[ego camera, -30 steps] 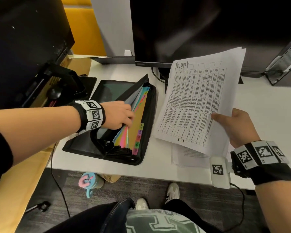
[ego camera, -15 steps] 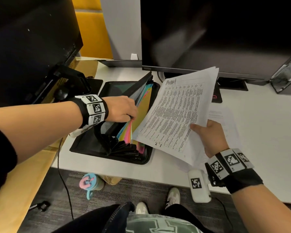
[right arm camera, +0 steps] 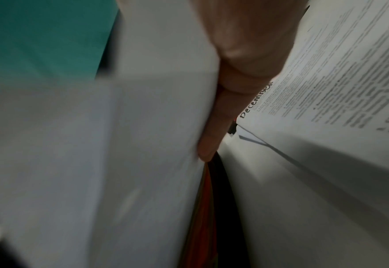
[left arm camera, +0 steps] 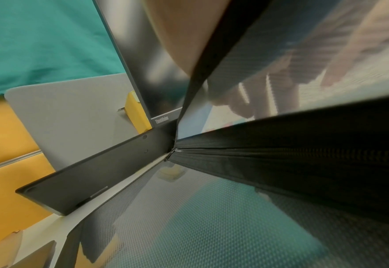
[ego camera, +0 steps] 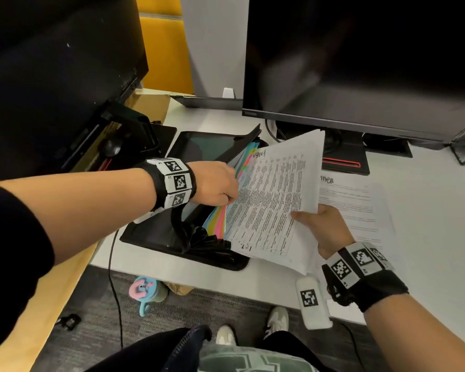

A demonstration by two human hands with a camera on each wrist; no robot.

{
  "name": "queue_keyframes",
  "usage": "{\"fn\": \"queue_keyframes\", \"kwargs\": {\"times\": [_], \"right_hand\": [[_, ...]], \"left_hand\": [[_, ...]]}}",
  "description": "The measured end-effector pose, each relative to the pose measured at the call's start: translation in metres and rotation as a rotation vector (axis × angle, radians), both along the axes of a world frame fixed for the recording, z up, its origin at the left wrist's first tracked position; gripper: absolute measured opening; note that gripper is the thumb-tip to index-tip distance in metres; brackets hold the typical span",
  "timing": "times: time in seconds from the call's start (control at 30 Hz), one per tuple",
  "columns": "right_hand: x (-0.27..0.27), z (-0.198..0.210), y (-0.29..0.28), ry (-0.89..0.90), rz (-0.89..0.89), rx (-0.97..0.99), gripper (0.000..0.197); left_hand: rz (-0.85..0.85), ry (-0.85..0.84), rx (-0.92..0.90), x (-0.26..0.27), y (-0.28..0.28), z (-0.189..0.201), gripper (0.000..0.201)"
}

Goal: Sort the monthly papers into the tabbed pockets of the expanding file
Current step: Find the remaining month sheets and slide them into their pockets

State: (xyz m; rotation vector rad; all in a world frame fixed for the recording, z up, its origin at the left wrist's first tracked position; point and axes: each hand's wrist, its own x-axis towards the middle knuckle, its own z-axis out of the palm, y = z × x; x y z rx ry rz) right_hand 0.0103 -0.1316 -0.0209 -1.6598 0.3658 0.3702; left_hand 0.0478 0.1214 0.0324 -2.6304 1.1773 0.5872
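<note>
A black expanding file [ego camera: 156,234] lies open on the white desk, its coloured tabbed dividers [ego camera: 215,222] fanned out. My left hand [ego camera: 217,184] reaches into it. Its thumb and fingers [left arm camera: 243,104] pinch the front flap and dividers, pulling them left and holding a pocket apart. My right hand [ego camera: 324,226] grips the "August" papers [ego camera: 275,194] by their right edge, thumb on top and fingers [right arm camera: 213,130] behind. The August papers [right arm camera: 120,145] tilt down to the left, their left edge at the dividers beside my left hand. Whether it is inside a pocket is hidden.
A "December" sheet [ego camera: 360,208] lies flat on the desk under my right hand, also the December sheet [right arm camera: 331,68]. A large monitor [ego camera: 360,63] and its stand [ego camera: 344,159] rise just behind. Another dark screen [ego camera: 51,63] fills the left. A bottle [ego camera: 142,291] stands on the floor.
My right hand has carried the August papers left and down, from above the desk to the file's dividers. My left hand has stayed in the file, holding the dividers.
</note>
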Motion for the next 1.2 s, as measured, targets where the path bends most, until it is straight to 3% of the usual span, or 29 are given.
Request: {"fn": "queue_keyframes", "kwargs": {"times": [0.13,0.2,0.37,0.63,0.8,0.93,1.03,1.1,1.2], "right_hand": [[0.013,-0.002,0.018,0.049,0.073,-0.002,0.016],[0.021,-0.006,0.032,0.095,0.124,-0.04,0.012],[0.032,-0.014,0.064,0.06,0.166,-0.05,0.024],[0.047,-0.027,0.097,-0.077,0.201,-0.284,0.028],[0.046,-0.022,0.126,-0.138,0.48,-0.521,0.02],[0.053,-0.028,0.115,-0.08,0.503,-0.413,0.02],[0.056,-0.025,0.116,-0.094,0.652,-0.519,0.014],[0.058,-0.024,0.122,-0.101,0.659,-0.45,0.024],[0.059,-0.026,0.113,-0.04,0.586,-0.286,0.024]], "left_hand": [[-0.066,-0.243,0.016,-0.002,-0.001,-0.009,0.061],[-0.02,-0.301,0.053,-0.005,-0.001,-0.01,0.062],[0.16,-0.19,0.179,-0.011,-0.012,-0.003,0.046],[0.178,-0.276,0.084,-0.011,-0.013,-0.003,0.036],[0.106,-0.286,0.163,-0.009,0.002,-0.003,0.021],[0.166,-0.294,0.039,-0.01,-0.003,-0.002,0.024],[0.319,-0.23,-0.059,-0.01,-0.011,0.0,0.022],[0.355,-0.198,-0.097,-0.012,-0.011,-0.002,0.024],[0.262,-0.18,-0.058,-0.013,-0.005,-0.002,0.038]]}}
